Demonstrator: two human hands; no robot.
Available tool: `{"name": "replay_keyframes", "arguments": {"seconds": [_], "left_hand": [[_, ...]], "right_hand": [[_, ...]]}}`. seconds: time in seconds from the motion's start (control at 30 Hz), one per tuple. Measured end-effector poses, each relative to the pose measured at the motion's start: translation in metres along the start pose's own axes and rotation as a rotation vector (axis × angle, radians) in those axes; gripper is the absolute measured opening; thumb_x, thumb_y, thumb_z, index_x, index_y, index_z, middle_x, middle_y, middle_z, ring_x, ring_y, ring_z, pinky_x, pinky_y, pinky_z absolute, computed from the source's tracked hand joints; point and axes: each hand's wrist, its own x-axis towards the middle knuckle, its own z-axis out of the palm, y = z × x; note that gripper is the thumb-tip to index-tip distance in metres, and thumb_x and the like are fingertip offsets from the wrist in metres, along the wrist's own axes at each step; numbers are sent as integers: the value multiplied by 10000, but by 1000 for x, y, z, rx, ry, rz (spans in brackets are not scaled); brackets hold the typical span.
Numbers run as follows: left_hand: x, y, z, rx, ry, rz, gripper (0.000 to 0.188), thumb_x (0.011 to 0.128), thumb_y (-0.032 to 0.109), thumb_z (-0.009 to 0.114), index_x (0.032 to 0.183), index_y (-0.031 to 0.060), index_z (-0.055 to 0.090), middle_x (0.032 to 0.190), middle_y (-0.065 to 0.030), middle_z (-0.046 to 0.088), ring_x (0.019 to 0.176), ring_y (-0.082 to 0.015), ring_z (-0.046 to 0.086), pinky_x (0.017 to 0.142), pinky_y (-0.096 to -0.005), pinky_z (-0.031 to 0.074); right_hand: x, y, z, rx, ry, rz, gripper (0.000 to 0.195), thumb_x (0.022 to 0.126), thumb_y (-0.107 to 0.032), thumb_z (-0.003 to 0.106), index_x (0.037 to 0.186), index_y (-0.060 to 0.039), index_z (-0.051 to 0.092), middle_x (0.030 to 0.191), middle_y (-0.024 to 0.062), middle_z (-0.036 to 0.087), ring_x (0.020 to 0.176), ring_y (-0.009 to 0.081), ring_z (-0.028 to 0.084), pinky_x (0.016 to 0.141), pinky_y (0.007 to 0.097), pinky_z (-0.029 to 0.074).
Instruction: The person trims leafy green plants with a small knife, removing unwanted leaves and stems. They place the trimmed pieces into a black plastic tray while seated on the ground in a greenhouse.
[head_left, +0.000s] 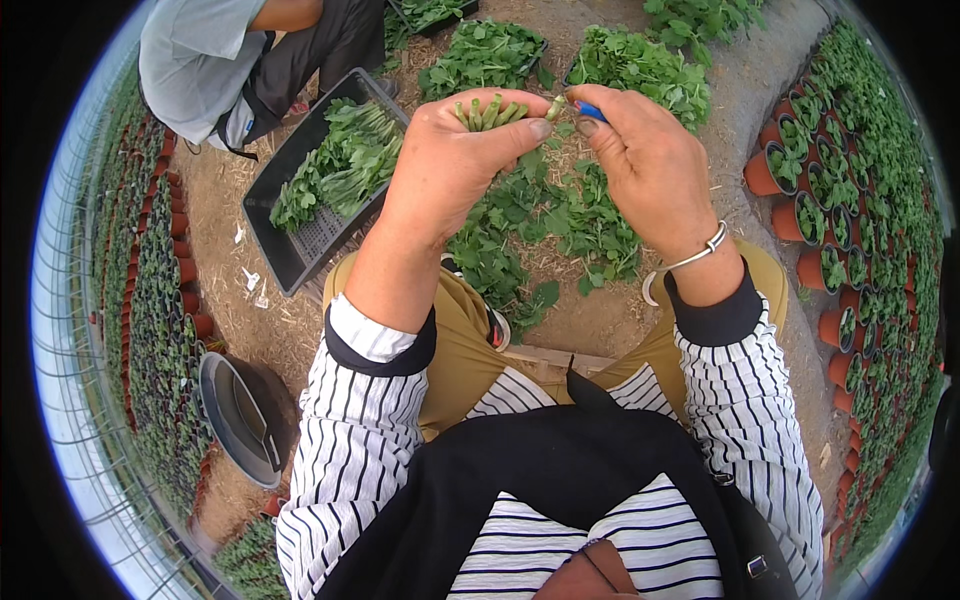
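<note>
My left hand is closed round a small bunch of green plant cuttings, their cut stem ends pointing up and away from me. One stem sticks out past the thumb tip, towards my right hand. Between the thumb and fingers of that hand is a small blue-handled tool; its working end is too small to make out, and it is close to the lone stem's end. Below the hands, loose leafy cuttings lie on the straw-strewn soil between my feet.
A black plastic crate holding cuttings stands at the left, beside a seated person. Leafy heaps in trays lie ahead. A dark bucket is at my lower left. Rows of terracotta-coloured pots line both sides.
</note>
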Motion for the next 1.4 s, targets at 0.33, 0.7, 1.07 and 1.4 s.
{"name": "replay_keyframes", "arguments": {"seconds": [0.33,0.7,1.07,1.4], "left_hand": [[-1,-1,0,-2,9,25,198,798,56,743,984,-3,708,777,27,648,635,-32,521,546,-189,389],[-2,3,-7,-185,-54,34,211,800,45,737,1002,4,692,934,-42,689,786,-93,587,692,-239,455],[-1,-3,-2,-356,-130,55,219,820,86,726,1013,7,662,883,-45,636,733,-106,548,696,-261,464],[1,-1,0,-403,-108,-56,218,850,124,709,1012,-18,679,814,-25,648,681,-99,534,659,-231,448]], "right_hand": [[0,0,1,-21,9,-23,234,873,-163,605,1100,-118,635,896,81,654,853,302,626,706,407,509],[0,22,16,104,70,111,242,901,-148,580,1135,-131,637,954,106,674,839,306,646,709,373,525],[0,-11,-2,686,-147,308,210,888,-119,658,1083,-41,659,818,-8,621,701,61,531,628,221,452],[0,-3,0,1085,-212,512,139,906,-136,654,976,-17,665,784,-53,578,685,27,477,598,192,392]]}}
